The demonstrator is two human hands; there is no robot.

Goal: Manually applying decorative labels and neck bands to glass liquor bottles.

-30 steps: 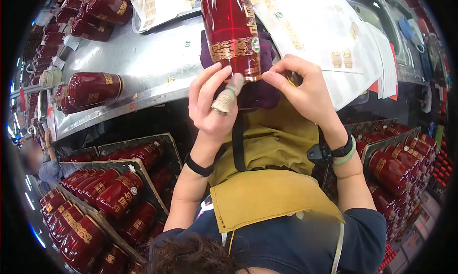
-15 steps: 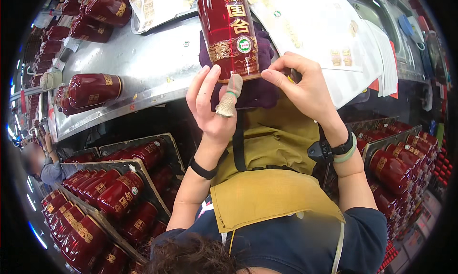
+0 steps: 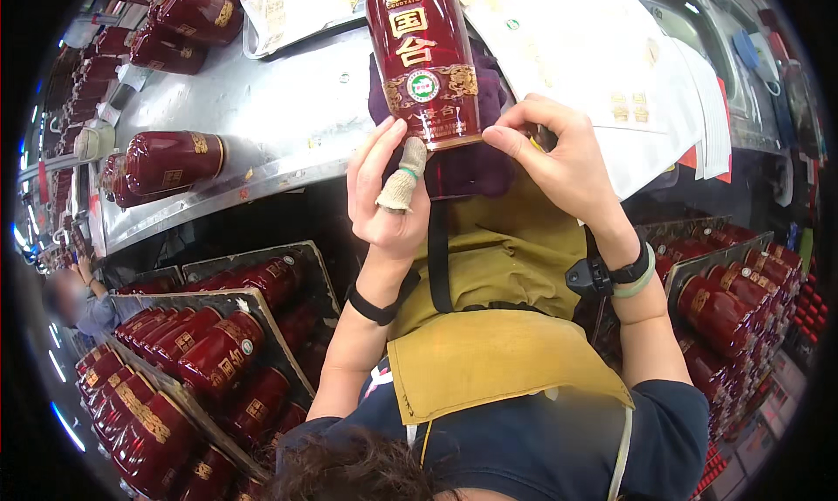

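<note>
A dark red glass bottle (image 3: 425,43) with gold lettering and a round green-and-white sticker lies on a folded purple cloth (image 3: 476,176) at the table's near edge, its base toward me. My left hand (image 3: 384,200) holds the left side of the base between fingers and thumb. A knitted cover (image 3: 403,180) with a green band sits on that thumb. At the base's right corner, my right hand (image 3: 563,156) pinches the bottle with bent forefinger and thumb. The bottle's neck is cut off by the top of the picture.
White sheets with gold labels (image 3: 611,82) lie right of the bottle; a label tray (image 3: 292,17) stands at upper left. Another red bottle (image 3: 175,165) lies on the metal table (image 3: 288,117). Crates of bottles (image 3: 218,353) flank me. A person (image 3: 87,305) is at far left.
The bottle has turned about its long axis, so its lettering and round sticker have shifted left. My left hand has shifted slightly and its covered thumb now tilts more. My right hand stays nearly in place.
</note>
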